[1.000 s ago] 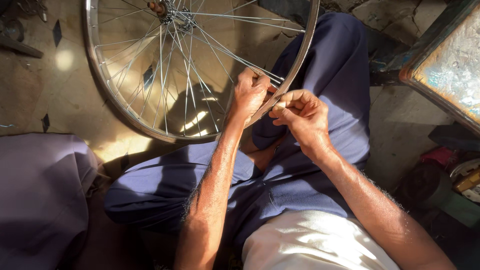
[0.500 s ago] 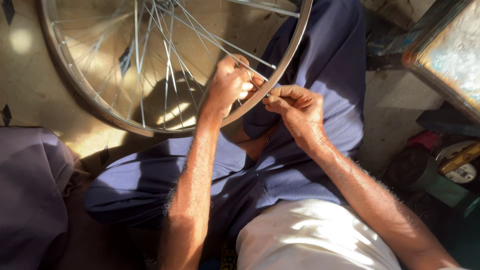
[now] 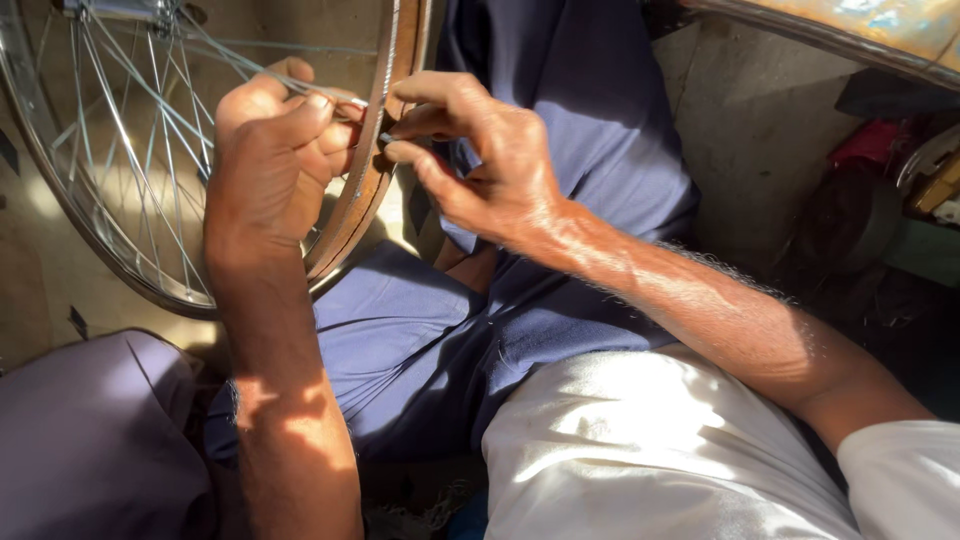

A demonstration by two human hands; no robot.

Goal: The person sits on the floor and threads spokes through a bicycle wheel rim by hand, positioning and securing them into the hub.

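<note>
A bare bicycle wheel rim (image 3: pixel 372 190) with thin metal spokes (image 3: pixel 130 130) stands over my lap. My left hand (image 3: pixel 270 165) reaches through from the inner side and pinches a spoke end right at the rim. My right hand (image 3: pixel 480 160) is on the outer side of the rim, thumb and forefinger closed on a small metal piece (image 3: pixel 385 137) pressed against the rim; I cannot tell what kind of piece it is. Both hands nearly touch across the rim. My legs in blue trousers (image 3: pixel 560 300) lie beneath.
The wheel hub (image 3: pixel 120 10) sits at the top left edge. A purple cloth bundle (image 3: pixel 90 440) lies at the lower left. A worn metal-edged board (image 3: pixel 850 30) runs along the top right, with dark clutter and a red object (image 3: pixel 870 150) below it. The concrete floor (image 3: pixel 40 280) shows under the wheel.
The view has closed in on the hands. The rim now stands steeper between my hands. Both hands stay at the same spot on the rim.
</note>
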